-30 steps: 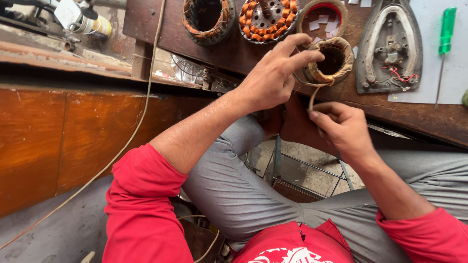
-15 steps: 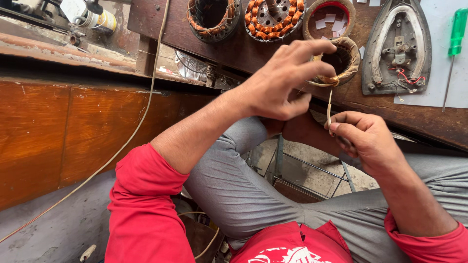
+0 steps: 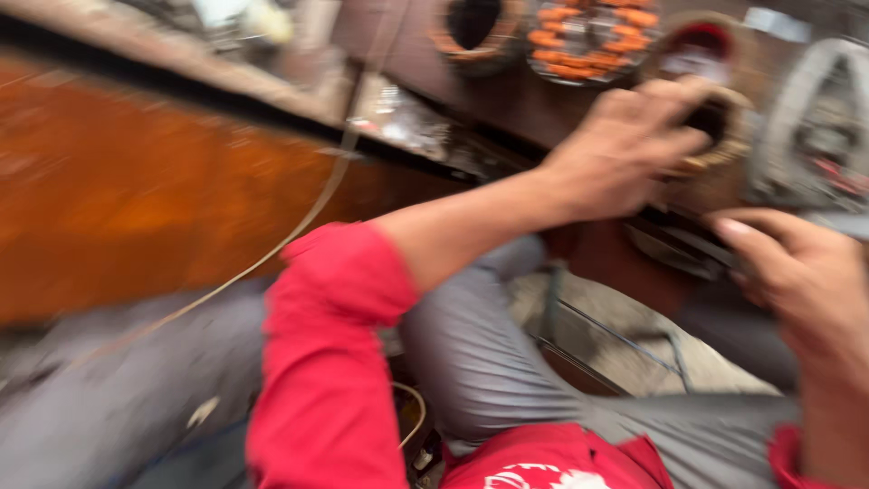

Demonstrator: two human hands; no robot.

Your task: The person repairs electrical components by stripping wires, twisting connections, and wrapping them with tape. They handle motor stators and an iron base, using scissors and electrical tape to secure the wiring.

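The whole view is blurred by motion. My left hand point(image 3: 625, 149) reaches up to the dark wooden bench point(image 3: 516, 95) and grips a round wound coil wrapped in tan cord point(image 3: 729, 145), fingers over its rim. My right hand point(image 3: 801, 272) is lower and to the right, at the bench's front edge, with its fingers curled closed. The thin cord it pinches is lost in the blur. Red sleeves cover both of my upper arms, and my grey trousers are below.
Another tan coil ring point(image 3: 475, 32) and an orange-copper wound stator point(image 3: 593, 36) lie further back on the bench. A grey iron-shaped metal base point(image 3: 815, 136) is at the right. An orange-brown wooden panel point(image 3: 136, 190) and a thin cable point(image 3: 299, 226) are at the left.
The view has swung and blurred. My right hand has dropped lower and further right, away from the coil. My left hand stays on the coil.
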